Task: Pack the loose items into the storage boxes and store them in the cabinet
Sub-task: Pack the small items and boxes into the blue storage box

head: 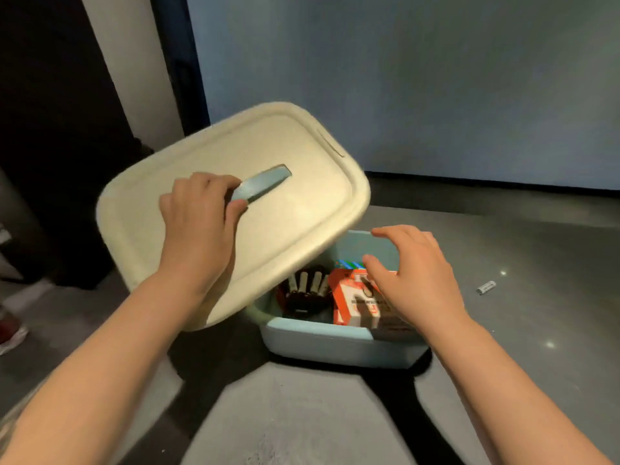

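While the left hand [198,223] pinches the blue handle [261,186] of the cream lid [288,209], lid hangs tilted over the left half of the blue storage box [322,342], centre frame. Right hand [411,276] hovers over the box, fingers spread, holding nothing. Lid looks stiff, light; handle is the right hold. Inside: orange-white carton [350,298], dark pack of batteries [307,292]. One loose battery [486,287] lies on the floor, right of frame.

The lid [268,182] looks like matt cream plastic with a slightly grainy surface; its handle [260,186] is smooth pale blue plastic. The box [322,344] is the same matt blue plastic. The orange carton [352,297] seems printed cardboard. The floor [536,250] is dark, smooth, faintly glossy.
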Demonstrator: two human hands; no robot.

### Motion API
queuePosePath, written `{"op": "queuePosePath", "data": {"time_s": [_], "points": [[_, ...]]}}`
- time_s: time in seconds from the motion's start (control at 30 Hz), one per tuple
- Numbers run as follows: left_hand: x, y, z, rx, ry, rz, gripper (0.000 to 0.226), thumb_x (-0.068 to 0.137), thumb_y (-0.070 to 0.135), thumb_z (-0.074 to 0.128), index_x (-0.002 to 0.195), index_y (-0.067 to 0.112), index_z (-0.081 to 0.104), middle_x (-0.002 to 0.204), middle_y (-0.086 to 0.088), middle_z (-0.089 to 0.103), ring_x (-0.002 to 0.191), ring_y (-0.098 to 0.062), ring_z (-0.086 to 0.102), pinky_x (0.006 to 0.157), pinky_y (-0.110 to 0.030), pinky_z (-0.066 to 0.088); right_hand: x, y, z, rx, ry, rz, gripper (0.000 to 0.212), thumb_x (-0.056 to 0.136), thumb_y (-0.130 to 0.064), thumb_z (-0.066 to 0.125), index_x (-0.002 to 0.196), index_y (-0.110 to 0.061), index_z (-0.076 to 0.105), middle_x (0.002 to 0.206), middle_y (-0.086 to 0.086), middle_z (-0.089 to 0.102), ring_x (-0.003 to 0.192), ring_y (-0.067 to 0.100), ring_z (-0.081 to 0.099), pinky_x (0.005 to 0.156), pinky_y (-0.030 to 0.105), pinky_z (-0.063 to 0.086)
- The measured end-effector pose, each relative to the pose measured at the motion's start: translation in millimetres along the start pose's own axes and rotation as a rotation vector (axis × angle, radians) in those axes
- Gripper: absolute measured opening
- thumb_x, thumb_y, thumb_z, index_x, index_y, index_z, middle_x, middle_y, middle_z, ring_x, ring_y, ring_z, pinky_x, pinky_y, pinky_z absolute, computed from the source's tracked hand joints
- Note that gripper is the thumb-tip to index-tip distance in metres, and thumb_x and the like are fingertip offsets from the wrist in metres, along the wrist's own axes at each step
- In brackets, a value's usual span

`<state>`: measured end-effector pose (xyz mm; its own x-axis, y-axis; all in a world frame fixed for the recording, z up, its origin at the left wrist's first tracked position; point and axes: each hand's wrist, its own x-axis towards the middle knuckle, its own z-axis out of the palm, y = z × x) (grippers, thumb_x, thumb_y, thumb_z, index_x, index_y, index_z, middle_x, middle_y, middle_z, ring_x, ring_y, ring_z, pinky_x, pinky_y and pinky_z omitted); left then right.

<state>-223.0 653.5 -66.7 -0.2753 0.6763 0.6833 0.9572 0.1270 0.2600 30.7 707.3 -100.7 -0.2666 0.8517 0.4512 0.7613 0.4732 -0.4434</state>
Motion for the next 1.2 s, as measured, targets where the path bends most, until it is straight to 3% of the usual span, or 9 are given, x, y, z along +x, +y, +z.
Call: {"op": "queuePosePath", "data": {"time_s": [0.2,0.33,0.43,0.57,0.7,0.93,1.2], "points": [[-32,81,62,-0.218,-0.263,0.084,0.024,0.096,0.030,0.047,0.118,0.025,0.056,0.112,0.001,0.054,0.104,-0.019,0.042,0.081,-0.030,0.023,-25,60,-44,-0.057,0.138,0.269,0.028,0.090,-0.027,0.050,0.117,-0.024,0.054,0.122,-0.008,0.055,0.114,0.015,0.046,0.077,0.034,0.042],[-45,90,90,-0.178,-0.418,0.131,0.025,0.095,0.031,0.048,0.119,0.029,0.056,0.113,0.006,0.055,0.103,-0.015,0.043,0.082,-0.029,0.026,-37,76,-49,0.024,0.174,0.331,0.051,0.085,-0.007,0.042,0.132,-0.025,0.044,0.134,-0.005,0.049,0.121,0.018,0.046,0.089,0.039,0.044],[-48,90,103,-0.171,-0.498,0.180,0.024,0.095,0.030,0.050,0.117,0.031,0.056,0.115,0.008,0.054,0.102,-0.013,0.042,0.084,-0.028,0.030,-39,80,-40,0.082,0.129,0.300,0.046,0.089,-0.013,0.042,0.134,-0.026,0.045,0.136,-0.006,0.049,0.124,0.017,0.043,0.093,0.035,0.039],[-38,96,115,-0.209,-0.555,0.208,0.024,0.093,0.025,0.054,0.116,0.029,0.060,0.117,0.006,0.055,0.104,-0.014,0.043,0.087,-0.028,0.034,-37,79,-17,-0.009,-0.121,0.196,0.048,0.094,-0.039,0.045,0.140,-0.026,0.040,0.146,-0.005,0.040,0.135,0.014,0.029,0.108,0.035,0.029],[-41,93,125,-0.262,-0.551,0.162,0.025,0.094,0.022,0.053,0.118,0.027,0.060,0.117,0.005,0.053,0.104,-0.014,0.046,0.087,-0.022,0.038,-36,81,6,-0.124,-0.276,0.174,0.055,0.096,-0.047,0.036,0.147,-0.029,0.028,0.157,-0.005,0.019,0.144,0.013,0.008,0.117,0.037,0.008],[-50,83,127,-0.211,-0.620,0.164,0.037,0.099,0.029,0.039,0.136,0.030,0.044,0.145,0.008,0.041,0.131,-0.013,0.036,0.111,-0.030,0.021,-27,81,19,-0.185,-0.305,0.148,0.052,0.098,-0.043,0.028,0.148,-0.028,0.025,0.158,-0.004,0.013,0.145,0.013,0.000,0.118,0.037,0.000],[-54,94,119,-0.135,-0.612,0.154,0.041,0.099,0.037,0.034,0.139,0.030,0.039,0.150,0.007,0.035,0.136,-0.015,0.030,0.115,-0.035,0.016,-32,82,19,-0.096,-0.253,0.164,0.052,0.097,-0.042,0.033,0.147,-0.027,0.028,0.159,-0.004,0.014,0.146,0.012,0.001,0.118,0.032,0.003]]}}
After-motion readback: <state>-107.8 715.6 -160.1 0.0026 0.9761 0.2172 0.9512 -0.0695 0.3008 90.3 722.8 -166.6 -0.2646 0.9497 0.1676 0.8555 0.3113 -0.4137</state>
